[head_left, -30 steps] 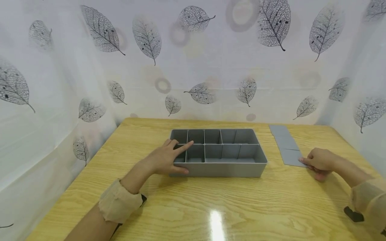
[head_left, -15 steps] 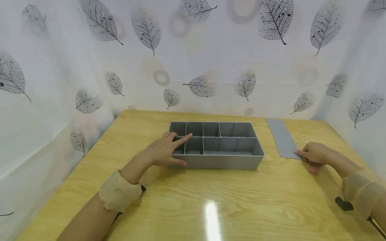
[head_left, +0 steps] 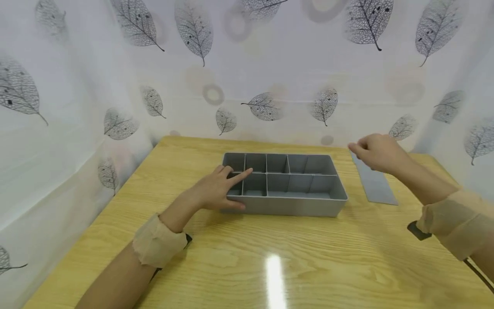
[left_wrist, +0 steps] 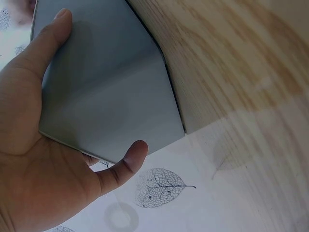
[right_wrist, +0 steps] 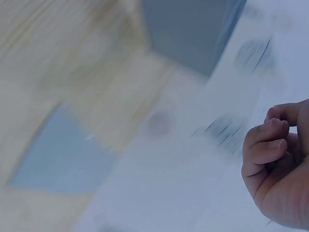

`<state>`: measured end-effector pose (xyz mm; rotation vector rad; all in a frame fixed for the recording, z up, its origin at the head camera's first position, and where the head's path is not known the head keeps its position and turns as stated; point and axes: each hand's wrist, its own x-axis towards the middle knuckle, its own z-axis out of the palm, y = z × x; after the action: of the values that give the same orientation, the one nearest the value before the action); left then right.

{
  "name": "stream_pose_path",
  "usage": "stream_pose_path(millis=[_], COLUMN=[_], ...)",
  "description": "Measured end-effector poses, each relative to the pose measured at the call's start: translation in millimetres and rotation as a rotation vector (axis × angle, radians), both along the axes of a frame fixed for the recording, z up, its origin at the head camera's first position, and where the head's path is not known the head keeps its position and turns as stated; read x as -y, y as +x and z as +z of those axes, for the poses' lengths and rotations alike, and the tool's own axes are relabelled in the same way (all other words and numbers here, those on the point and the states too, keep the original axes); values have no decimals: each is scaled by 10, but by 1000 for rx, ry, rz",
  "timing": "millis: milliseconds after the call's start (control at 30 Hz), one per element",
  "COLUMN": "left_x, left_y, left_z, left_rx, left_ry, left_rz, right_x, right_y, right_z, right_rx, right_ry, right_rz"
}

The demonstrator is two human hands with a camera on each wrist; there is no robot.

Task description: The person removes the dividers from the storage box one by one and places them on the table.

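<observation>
Up and away from the near end of the grey strip (head_left: 376, 184), the right hand (head_left: 380, 154) has shifted to hang over its far end, fingers curled in — the right wrist view shows nothing between them. Nearest lies wood-grain counter (head_left: 328, 257), marked by a bright streak of glare. Beyond it, the left hand (head_left: 216, 189) grips the left end of the grey box (head_left: 285, 207), thumb against the front wall and index finger reaching across the thin dividers (head_left: 266, 185). That hold looks steady; light, even pressure would probably serve best, since a hard squeeze could bow those dividers. Right of the box and apart from it, the strip lies flat; whether it is one piece or several I cannot tell. Something so thin is, I judge, best pinched at one edge, a fingertip slid under first. Farthest back hangs a leaf-printed curtain (head_left: 185, 90).
</observation>
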<state>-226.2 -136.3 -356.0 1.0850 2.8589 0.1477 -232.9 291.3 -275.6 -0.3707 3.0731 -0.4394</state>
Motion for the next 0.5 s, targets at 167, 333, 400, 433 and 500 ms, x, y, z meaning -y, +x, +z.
stream_pose_path(millis=[167, 333, 400, 433, 500], left_x=[-2, 1, -2, -5, -3], left_y=[-16, -13, -5, 0, 8], left_z=[43, 49, 31, 22, 0], left_rx=[-10, -22, -12, -7, -1], left_ry=[-1, -12, -18, -20, -21], left_rz=[17, 14, 7, 5, 7], right_x=[846, 1262, 1340, 1369, 1413], right_y=[-59, -254, -322, -354, -411], right_z=[138, -36, -136, -183, -269], right_rx=[-56, 87, 147, 172, 205], right_ry=[15, 46, 60, 73, 92], right_rz=[197, 259, 248, 241, 229])
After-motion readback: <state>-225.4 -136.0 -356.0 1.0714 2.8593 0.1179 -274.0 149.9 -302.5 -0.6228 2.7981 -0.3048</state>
